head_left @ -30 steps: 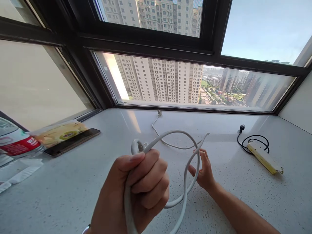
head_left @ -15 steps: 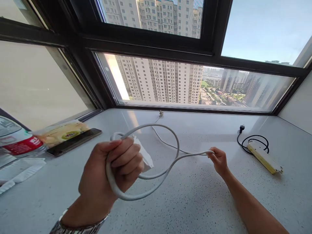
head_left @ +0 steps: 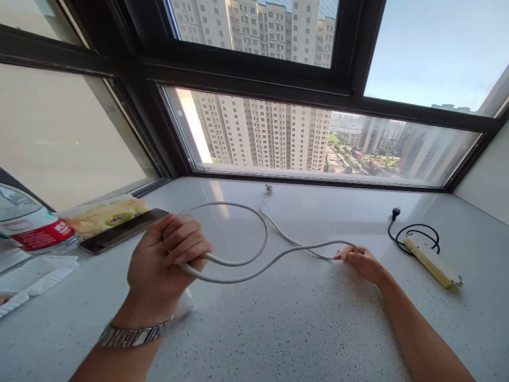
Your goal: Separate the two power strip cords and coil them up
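Observation:
My left hand (head_left: 165,262) is closed round a white power cable (head_left: 254,259), holding a loop of it above the speckled white counter (head_left: 302,329). A white block at the cable's end shows just under that hand. My right hand (head_left: 361,261) pinches the same cable farther along, low by the counter. Beyond my right hand the cable runs back to its plug (head_left: 269,189), which lies near the window frame.
A yellow power strip (head_left: 433,261) with a coiled black cord (head_left: 413,231) lies at the right. At the left are a phone (head_left: 123,232), a yellow packet (head_left: 101,216), a water bottle (head_left: 27,228) and white wrapping (head_left: 32,278). The window (head_left: 310,138) runs along the back.
My left hand has dropped and moved left, widening the loop. My right hand has closed on the cable and slid right and down toward the counter.

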### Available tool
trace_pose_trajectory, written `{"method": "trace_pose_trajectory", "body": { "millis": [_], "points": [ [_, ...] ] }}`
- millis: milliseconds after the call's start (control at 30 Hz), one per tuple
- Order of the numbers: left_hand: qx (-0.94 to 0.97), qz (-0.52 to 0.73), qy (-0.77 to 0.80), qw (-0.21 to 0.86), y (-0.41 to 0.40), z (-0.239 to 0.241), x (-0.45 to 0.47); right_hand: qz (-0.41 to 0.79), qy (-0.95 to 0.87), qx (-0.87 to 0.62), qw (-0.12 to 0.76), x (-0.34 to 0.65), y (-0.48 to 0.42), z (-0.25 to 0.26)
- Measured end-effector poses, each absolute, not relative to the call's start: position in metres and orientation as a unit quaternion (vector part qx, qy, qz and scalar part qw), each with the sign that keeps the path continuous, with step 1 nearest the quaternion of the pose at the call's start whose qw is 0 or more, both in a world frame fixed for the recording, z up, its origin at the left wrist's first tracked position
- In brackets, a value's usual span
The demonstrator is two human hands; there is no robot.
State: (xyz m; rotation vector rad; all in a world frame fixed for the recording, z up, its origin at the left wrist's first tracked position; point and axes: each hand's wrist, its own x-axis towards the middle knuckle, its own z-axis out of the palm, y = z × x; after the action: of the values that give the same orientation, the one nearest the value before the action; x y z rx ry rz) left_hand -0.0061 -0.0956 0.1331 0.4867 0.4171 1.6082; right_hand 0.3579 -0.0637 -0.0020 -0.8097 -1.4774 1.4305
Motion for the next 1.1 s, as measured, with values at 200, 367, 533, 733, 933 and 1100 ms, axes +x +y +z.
{"method": "trace_pose_trajectory", "body": {
  "millis": [200,367,533,733,933,1100],
  "points": [
    [0.289,0.713,0.222,0.599,-0.084,0.135,-0.015,0.66,-0.56,-0.202,0.459,0.367,-0.069,0.004],
    [0.424,0.588,0.28,0.63,-0.071,0.109,0.007,0.646,-0.515,-0.282,0.488,0.354,-0.083,0.019],
    [0.514,0.491,0.295,0.638,-0.078,0.075,0.065,0.595,-0.487,-0.347,0.537,0.313,-0.087,0.009],
    [0.547,0.436,0.308,0.644,-0.086,0.052,0.14,0.34,-0.574,-0.398,0.629,0.288,-0.095,-0.005],
    [0.579,0.404,0.38,0.597,-0.088,0.048,0.169,0.093,-0.742,-0.33,0.577,0.282,-0.111,0.004],
    [0.507,0.427,0.391,0.639,-0.085,0.069,0.15,0.144,-0.777,-0.302,0.534,0.269,-0.112,0.007]
  ]
}}
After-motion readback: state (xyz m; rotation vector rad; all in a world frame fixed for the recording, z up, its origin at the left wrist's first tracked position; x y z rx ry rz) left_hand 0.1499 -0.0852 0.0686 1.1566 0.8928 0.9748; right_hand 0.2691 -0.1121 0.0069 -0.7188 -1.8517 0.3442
